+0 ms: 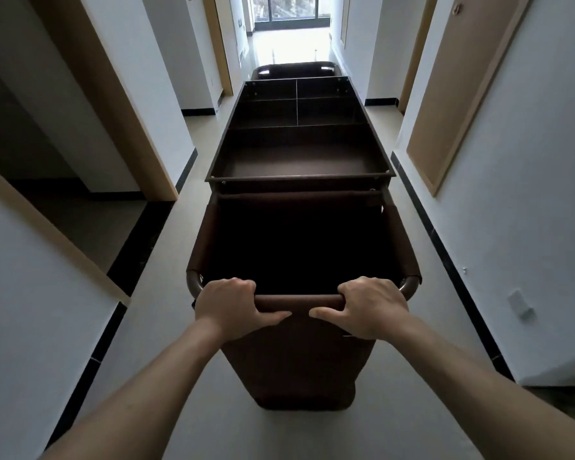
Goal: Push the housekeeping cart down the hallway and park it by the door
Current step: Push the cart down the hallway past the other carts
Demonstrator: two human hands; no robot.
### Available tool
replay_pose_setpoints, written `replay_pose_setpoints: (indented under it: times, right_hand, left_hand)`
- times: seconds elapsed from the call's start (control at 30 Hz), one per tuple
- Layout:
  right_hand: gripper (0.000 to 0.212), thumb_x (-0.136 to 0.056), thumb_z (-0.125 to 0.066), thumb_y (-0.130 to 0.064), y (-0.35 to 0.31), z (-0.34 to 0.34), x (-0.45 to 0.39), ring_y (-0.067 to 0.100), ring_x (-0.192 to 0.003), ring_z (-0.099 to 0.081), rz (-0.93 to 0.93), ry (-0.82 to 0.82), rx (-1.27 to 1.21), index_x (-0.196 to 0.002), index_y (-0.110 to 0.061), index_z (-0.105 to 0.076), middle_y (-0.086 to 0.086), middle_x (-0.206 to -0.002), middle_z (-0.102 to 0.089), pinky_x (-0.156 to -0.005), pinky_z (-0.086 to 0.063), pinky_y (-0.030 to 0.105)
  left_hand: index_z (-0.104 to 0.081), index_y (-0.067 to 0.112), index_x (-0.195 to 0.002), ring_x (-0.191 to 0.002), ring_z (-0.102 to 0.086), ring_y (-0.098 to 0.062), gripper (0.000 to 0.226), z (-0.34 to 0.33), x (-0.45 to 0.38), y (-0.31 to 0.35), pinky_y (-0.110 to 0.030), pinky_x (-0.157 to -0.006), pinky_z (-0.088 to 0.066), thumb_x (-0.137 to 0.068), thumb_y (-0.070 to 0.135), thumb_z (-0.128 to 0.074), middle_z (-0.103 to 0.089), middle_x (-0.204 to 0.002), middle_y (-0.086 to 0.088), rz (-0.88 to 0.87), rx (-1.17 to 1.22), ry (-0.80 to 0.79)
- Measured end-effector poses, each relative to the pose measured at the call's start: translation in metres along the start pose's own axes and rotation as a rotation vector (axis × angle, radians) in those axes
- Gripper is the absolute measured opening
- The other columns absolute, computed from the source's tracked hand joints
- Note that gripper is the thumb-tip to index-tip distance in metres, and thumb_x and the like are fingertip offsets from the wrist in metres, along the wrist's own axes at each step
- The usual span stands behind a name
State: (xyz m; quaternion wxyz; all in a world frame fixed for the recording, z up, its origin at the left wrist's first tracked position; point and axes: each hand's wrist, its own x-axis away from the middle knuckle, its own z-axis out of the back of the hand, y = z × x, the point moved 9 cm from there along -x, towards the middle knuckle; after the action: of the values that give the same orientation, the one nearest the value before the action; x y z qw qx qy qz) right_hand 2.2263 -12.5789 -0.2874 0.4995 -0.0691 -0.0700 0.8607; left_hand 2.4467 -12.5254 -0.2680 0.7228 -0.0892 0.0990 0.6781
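Midway along the hallway floor (193,180), the housekeeping cart (299,154) stands lengthwise between the two walls, its far end pointing toward the bright window (291,8). Both hands hold the near handle bar (299,298): the left hand (228,305) and the right hand (370,305) each curl their fingers over the top of the bar, thumbs extended inward below it, well apart from each other.

Handling judgement: the frame looks rigid and long, so the cart should track straight but turn slowly; steer with unequal pressure at the two grip points. The top tray (301,162) and the linen bag (296,247) show no contents (the bag interior is too dark to confirm), so the load is probably light. The bag walls appear to be soft fabric and offer no pushing surface; the bar is the correct place to hold.

Not visible: the wheels, the lower shelves and the cart's front bumper. Doorways open on the left (80,207) and further along both sides; which door is the parking target cannot be determined.
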Motion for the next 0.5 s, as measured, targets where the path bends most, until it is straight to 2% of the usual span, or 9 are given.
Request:
replay_pose_setpoints:
  times: [0.2,0.4,0.5]
  right_hand:
    - [0.073,-0.069,-0.021,-0.104,0.028,0.001,-0.087,0.000,-0.060,-0.046,0.033,0.004,0.029,-0.067,-0.035,-0.045,-0.016,-0.066,-0.049,-0.051,-0.029,0.023]
    - [0.078,-0.067,-0.019,-0.105,0.060,0.002,-0.180,0.002,-0.053,-0.049,0.019,0.049,0.041,-0.063,-0.032,-0.047,-0.015,-0.060,-0.051,-0.048,-0.033,0.021]
    - [0.082,-0.064,-0.017,-0.106,0.077,0.004,-0.229,0.002,-0.053,-0.051,-0.009,0.048,0.041,-0.063,-0.031,-0.049,-0.015,-0.059,-0.052,-0.051,-0.041,0.023]
  left_hand:
    - [-0.047,0.029,-0.053,-0.034,-0.033,0.002,0.078,-0.023,-0.086,-0.023,-0.012,-0.039,-0.022,-0.068,0.102,-0.027,-0.039,-0.044,0.020,-0.007,0.030,0.018]
    - [-0.051,0.026,-0.054,-0.038,-0.042,-0.002,0.083,-0.053,-0.177,-0.051,-0.017,-0.040,-0.040,-0.068,0.103,-0.023,-0.045,-0.046,0.016,-0.009,0.032,0.031]
    - [-0.050,0.026,-0.054,-0.037,-0.042,-0.002,0.083,-0.065,-0.224,-0.065,-0.018,-0.039,-0.039,-0.067,0.103,-0.023,-0.044,-0.046,0.015,-0.006,0.040,0.021]
